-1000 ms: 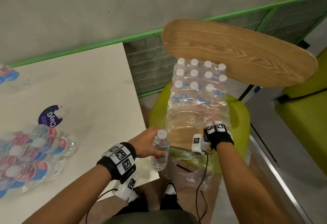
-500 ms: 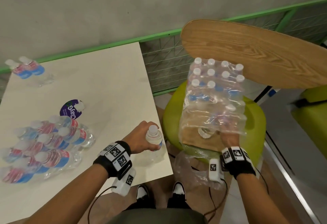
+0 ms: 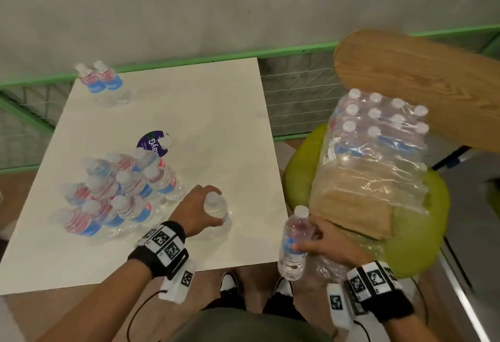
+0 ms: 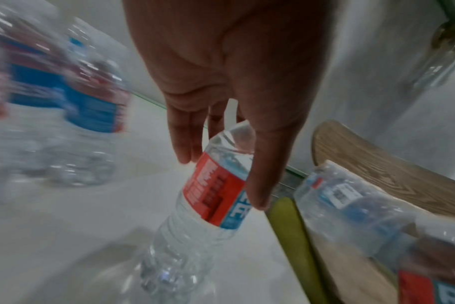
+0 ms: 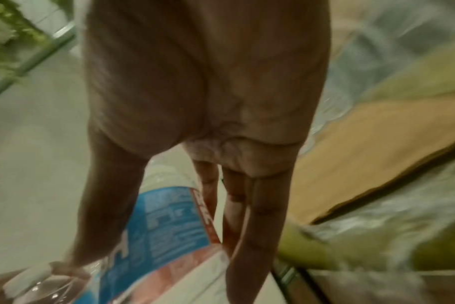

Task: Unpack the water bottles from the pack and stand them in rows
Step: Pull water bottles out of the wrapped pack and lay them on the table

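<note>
My left hand grips a clear water bottle by its shoulder from above, near the table's front right. In the left wrist view this bottle has a red and blue label and leans; I cannot tell whether its base touches the table. My right hand holds a second bottle upright by its label, just off the table's front right corner. The shrink-wrapped pack sits on a green chair at the right, its near end torn open. Several unpacked bottles stand clustered on the table's left.
The white table has two more bottles at its far left corner and a purple round label mid-table. A wooden chair back rises behind the pack. Loose plastic wrap hangs off the green seat.
My left hand carried its bottle from the table's front right corner further onto the table, towards the cluster. My right hand drew a bottle out of the pack and now holds it beside the table.
</note>
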The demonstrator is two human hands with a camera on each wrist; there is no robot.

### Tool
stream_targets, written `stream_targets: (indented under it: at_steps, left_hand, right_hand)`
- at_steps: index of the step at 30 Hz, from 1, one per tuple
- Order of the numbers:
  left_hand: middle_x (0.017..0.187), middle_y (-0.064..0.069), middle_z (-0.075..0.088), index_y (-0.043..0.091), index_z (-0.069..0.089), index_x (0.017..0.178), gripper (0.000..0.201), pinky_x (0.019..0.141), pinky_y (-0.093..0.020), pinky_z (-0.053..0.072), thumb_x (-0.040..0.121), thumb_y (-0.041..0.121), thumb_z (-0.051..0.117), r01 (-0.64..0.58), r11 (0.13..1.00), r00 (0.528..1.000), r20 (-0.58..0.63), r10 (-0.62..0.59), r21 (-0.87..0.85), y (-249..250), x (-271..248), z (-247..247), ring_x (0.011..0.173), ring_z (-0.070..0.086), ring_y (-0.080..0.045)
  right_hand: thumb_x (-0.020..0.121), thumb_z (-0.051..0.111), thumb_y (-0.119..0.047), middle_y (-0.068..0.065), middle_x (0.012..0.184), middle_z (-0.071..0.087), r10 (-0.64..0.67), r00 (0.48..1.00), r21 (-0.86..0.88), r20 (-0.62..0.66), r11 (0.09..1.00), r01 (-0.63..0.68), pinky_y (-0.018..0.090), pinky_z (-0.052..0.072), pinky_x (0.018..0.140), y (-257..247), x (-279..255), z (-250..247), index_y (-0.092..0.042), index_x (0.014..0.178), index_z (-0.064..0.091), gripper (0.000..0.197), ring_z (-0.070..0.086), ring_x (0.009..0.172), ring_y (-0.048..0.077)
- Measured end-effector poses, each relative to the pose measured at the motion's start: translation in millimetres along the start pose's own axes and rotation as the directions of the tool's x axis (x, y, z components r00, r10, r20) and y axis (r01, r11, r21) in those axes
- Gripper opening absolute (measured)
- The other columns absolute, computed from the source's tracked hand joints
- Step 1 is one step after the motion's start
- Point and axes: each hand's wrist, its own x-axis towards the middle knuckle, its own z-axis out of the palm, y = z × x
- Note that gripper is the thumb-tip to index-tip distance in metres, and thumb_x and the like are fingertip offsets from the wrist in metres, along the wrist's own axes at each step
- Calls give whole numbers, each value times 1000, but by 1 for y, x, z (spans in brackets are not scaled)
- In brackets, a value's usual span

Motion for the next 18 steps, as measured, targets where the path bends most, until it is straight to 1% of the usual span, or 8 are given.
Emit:
stream_targets:
  at_steps: [2,4,6,8,9,11,15,18]
  left_hand:
    - [108,2,55,29,53,109,57,83,-26,39,61,33,84,41,999,998,-52,-41,-4,-22,-8,-10,98,53,-16]
    - [112,1,57,28,54,111,59,87,-29,41,60,28,84,75,997,992,-99,-76,-17,-41,-14,-19,103,53,-18]
    - [116,-1,55,25,54,116,63,93,-32,39,61,19,83,106,994,984,-138,-108,-25,-56,-20,-27,109,51,-20]
    - [117,-2,54,22,53,120,65,95,-33,38,62,15,82,117,993,978,-172,-120,-27,-68,-21,-33,111,49,-22]
    - [116,-3,55,22,52,119,65,94,-33,38,62,14,82,111,993,976,-186,-114,-28,-74,-22,-35,111,49,-22]
    - [114,-3,55,25,49,117,64,92,-33,41,63,14,80,98,995,974,-202,-102,-28,-82,-21,-38,109,49,-24]
    - [120,-4,51,23,45,116,59,90,-33,41,69,9,77,79,994,976,-209,-62,73,-89,-20,-43,112,44,-23]
    - [126,-2,48,20,44,117,57,92,-35,44,71,6,74,41,988,975,-221,-8,147,-92,-18,-49,113,45,-23]
  right_hand:
    - [56,86,-43,-1,101,71,-53,998,-99,47,993,57,39,56,86,-26,23,21,-28,108,58,60,69,90,14]
    - [56,87,-38,-1,104,69,-104,991,-130,80,985,114,39,54,88,-52,49,43,-29,108,55,62,67,85,12]
    - [59,87,-29,1,109,66,-149,985,-143,85,977,160,34,53,82,-82,75,63,-28,113,51,64,64,83,13]
    - [64,85,-26,2,113,64,-195,978,-169,73,964,205,26,48,74,-112,100,82,-24,120,49,68,61,84,14]
    - [65,84,-26,2,115,64,-210,976,-189,58,958,217,25,44,73,-125,112,91,-21,124,48,69,60,86,15]
    - [67,83,-25,4,118,63,-229,973,-205,28,951,230,24,41,77,-147,134,107,-19,127,46,71,57,91,16]
    - [70,81,-23,11,117,64,-244,969,-229,-27,945,231,29,46,82,-173,173,134,-16,130,44,70,61,100,25]
    - [70,81,-23,12,120,63,-259,963,-235,-76,943,236,30,46,87,-182,192,146,-14,128,45,68,60,109,27]
